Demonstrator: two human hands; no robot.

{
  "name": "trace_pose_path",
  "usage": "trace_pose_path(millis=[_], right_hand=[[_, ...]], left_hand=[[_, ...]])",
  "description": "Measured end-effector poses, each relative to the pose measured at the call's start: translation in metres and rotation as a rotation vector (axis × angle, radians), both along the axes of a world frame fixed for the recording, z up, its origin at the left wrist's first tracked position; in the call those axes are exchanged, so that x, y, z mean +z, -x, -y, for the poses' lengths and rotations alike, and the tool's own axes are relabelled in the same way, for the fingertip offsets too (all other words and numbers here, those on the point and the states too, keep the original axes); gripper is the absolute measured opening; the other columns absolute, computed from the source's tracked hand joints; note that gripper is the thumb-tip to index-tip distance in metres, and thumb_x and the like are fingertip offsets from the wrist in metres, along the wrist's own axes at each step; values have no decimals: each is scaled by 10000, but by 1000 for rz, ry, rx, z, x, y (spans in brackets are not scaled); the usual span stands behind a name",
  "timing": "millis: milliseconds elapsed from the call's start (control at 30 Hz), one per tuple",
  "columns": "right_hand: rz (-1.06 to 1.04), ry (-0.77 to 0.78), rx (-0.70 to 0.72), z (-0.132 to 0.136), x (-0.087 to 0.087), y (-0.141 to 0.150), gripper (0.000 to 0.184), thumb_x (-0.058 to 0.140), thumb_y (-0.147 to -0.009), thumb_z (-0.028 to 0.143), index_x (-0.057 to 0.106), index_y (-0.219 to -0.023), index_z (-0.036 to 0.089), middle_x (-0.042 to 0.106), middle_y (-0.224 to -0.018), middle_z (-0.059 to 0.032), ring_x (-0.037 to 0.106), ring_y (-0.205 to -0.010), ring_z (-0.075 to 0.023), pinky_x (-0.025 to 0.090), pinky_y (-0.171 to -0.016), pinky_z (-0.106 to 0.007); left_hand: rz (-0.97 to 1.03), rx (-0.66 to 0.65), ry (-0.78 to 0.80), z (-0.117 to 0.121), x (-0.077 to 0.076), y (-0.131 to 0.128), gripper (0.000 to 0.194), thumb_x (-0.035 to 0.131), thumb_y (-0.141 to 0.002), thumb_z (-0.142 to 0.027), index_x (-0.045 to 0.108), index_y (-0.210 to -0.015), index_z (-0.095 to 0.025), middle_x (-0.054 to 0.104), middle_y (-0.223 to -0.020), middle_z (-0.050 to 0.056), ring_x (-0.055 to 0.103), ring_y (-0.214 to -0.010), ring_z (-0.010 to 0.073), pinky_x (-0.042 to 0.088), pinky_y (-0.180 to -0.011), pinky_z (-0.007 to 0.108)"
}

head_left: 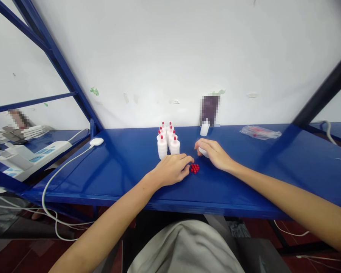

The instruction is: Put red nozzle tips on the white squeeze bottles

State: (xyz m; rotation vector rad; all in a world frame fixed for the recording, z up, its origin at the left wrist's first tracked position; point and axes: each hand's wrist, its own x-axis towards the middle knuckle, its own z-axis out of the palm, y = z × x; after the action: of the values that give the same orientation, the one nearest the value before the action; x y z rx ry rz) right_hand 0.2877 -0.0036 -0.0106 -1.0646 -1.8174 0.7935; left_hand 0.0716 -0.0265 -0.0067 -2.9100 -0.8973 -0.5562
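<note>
Small red caps (195,168) lie in a tight cluster on the blue table. My left hand (174,168) rests at their left edge, thumb and forefinger apart and reaching toward them; I see nothing held in it. To the right, my right hand (213,153) is wrapped round a white plastic bottle (204,152), mostly covered by the fingers, so its top is hard to make out. Several white bottles with red-tipped nozzles (162,147) stand upright in two rows just beyond my left hand.
A blurred dark object (209,110) stands by the wall on a white holder (204,129). Farther right lies a clear plastic bag (260,132) with something red inside. At left are a white puck with a cable (96,141) and a power strip (42,153). The table's front edge (204,208) is near me.
</note>
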Motion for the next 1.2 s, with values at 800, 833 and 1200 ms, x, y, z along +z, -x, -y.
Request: trace_pose_path(millis=[800, 833, 1200], right_hand=[[236, -288, 160, 23, 10, 10, 454, 385, -972, 547, 470, -691, 200, 473, -646, 19, 432, -609, -137, 307, -606, -278], [244, -290, 143, 24, 10, 10, 464, 387, -967, 559, 464, -681, 202, 475, -636, 20, 426, -603, -135, 305, -600, -276], [342, -349, 74, 27, 12, 10, 469, 414, -938, 575, 458, -653, 205, 497, -590, 19, 418, -551, -128, 276, -575, -278]], left_hand=[[461, -143, -82, -3, -5, -3, 184, 496, -974, -258, 626, -1065, -166, 601, -749, 1, 525, -636, 94, 433, -626, 212], [475, -142, -90, -3, -6, -3, 181, 498, -971, -256, 626, -1065, -167, 599, -745, 0, 525, -632, 93, 433, -622, 211], [547, -153, -111, -4, -11, -4, 192, 499, -953, -232, 622, -1092, -184, 601, -726, -8, 529, -605, 84, 439, -594, 195]])
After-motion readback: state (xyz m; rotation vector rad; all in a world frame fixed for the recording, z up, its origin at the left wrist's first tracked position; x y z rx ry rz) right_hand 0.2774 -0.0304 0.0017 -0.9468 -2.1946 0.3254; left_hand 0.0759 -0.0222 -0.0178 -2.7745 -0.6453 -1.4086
